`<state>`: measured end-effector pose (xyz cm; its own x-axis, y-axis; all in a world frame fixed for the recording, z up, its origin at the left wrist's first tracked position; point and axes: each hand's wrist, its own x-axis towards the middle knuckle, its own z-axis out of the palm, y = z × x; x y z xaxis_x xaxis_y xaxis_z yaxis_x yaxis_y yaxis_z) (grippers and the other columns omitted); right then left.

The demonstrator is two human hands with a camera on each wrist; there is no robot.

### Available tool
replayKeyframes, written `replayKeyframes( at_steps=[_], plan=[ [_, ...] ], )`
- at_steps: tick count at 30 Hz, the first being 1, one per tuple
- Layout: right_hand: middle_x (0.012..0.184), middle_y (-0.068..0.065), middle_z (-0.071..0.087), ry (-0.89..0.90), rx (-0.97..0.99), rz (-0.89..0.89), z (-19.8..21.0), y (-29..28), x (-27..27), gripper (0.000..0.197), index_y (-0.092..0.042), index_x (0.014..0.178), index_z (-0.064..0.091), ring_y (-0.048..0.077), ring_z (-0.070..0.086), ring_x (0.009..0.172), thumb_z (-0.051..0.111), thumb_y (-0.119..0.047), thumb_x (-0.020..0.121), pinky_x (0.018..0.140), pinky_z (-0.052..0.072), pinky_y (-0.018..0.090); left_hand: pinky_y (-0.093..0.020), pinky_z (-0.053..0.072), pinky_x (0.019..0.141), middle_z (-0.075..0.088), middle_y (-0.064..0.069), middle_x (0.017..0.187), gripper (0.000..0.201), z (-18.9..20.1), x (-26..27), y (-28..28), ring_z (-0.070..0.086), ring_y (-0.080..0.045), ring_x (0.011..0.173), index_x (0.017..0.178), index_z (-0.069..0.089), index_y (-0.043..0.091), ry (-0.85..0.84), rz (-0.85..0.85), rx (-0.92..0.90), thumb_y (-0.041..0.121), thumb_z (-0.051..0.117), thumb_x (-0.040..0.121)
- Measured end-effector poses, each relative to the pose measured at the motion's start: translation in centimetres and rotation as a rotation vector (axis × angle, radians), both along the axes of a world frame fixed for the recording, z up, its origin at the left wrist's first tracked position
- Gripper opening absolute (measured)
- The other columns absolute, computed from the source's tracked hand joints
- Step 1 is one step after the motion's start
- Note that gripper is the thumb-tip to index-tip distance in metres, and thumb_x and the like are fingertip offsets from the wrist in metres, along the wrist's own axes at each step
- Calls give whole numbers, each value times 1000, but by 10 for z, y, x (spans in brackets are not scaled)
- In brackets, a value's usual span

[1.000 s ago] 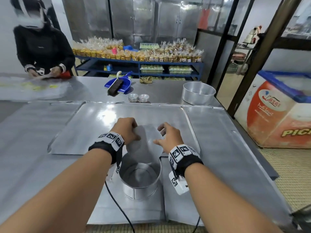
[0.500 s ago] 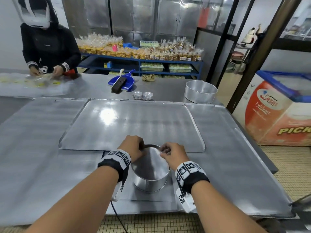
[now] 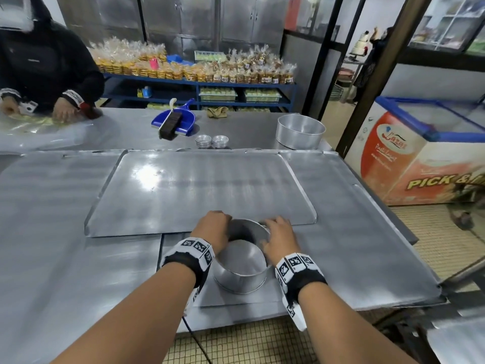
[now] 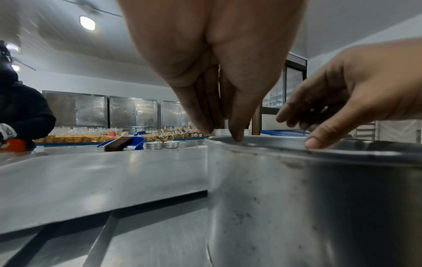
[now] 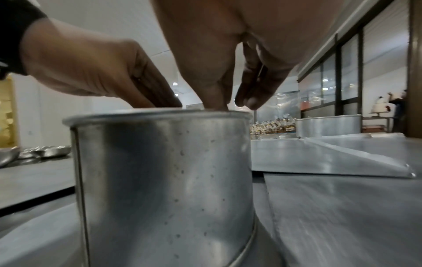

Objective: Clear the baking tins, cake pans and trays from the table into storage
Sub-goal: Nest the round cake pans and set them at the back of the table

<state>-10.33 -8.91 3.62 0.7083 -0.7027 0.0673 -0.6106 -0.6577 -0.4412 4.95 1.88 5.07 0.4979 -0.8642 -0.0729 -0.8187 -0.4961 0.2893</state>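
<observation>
Since before, both hands, left hand (image 3: 213, 228) and right hand (image 3: 278, 236), fingers now clamped on upright, empty cake tin (image 3: 242, 269) rim.

A second ago my left hand (image 3: 214, 228) and right hand (image 3: 278, 236) reached past the round tin (image 3: 242, 269). Now both hands sit at its rim, thumbs inside, and the tin stands upright.

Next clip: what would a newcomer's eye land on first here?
Both hands, left hand and right hand, pinch the rim of a tall round cake tin standing at the table's near edge. Behind it lies a big flat baking tray, and a wider round pan sits at the far right.
</observation>
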Motion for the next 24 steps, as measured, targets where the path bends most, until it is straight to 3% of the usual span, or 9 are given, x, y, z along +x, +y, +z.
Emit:
replayKeyframes(
  at_steps=[2,4,5,7,10,13,20,24],
  plan=[
    [124,8,56,-2,30,-75,-1,1,-2,45,-15,128,60,26,50,121,65,-9,84,103,37,27,-35,50,92,64,-12,114,34,1,6,4,60,-32,112,120,65,7,33,27,8,12,57,88],
    [121,10,62,18,83,-153,-3,3,-2,39,-13,124,63,29,58,115,60,-8,85,97,45,30,-33,53,76,61,-10,86,17,2,11,10,64,-32,90,92,66,5,81,81,47,20,58,88],
    [118,10,66,25,112,-198,-3,4,-2,36,-13,121,65,30,61,112,59,-8,85,93,48,30,-32,52,69,55,-8,74,19,1,13,11,63,-31,76,77,61,6,118,106,69,22,60,87],
    [112,9,69,13,171,-289,-5,7,-1,33,-15,114,68,31,64,105,59,-9,83,88,51,31,-31,56,64,56,-9,67,25,-1,15,13,62,-29,62,65,57,5,219,139,90,19,63,85],
    [108,9,71,-29,211,-372,-7,7,1,35,-19,108,73,30,68,99,56,-6,80,86,55,30,-41,63,62,70,-20,74,15,-3,21,12,72,-33,65,74,70,-7,352,177,58,4,60,78],
    [103,9,73,-71,222,-417,-3,5,6,34,-19,103,75,29,69,95,58,-5,77,83,54,27,-45,62,60,71,-24,76,18,-3,29,6,73,-34,64,77,72,-9,395,193,-6,0,56,74],
    [91,5,75,-255,186,-463,17,-29,22,31,-15,100,74,24,71,87,58,-2,78,81,56,29,-43,62,53,70,-22,70,17,20,53,-25,71,-31,54,72,72,-4,422,184,-224,10,67,80],
    [87,6,74,-439,186,-518,30,-50,40,24,-12,95,74,23,69,83,60,0,81,73,46,20,-40,61,49,70,-18,64,16,22,68,-50,69,-28,49,66,70,1,452,215,-367,11,68,79]
  ],
)
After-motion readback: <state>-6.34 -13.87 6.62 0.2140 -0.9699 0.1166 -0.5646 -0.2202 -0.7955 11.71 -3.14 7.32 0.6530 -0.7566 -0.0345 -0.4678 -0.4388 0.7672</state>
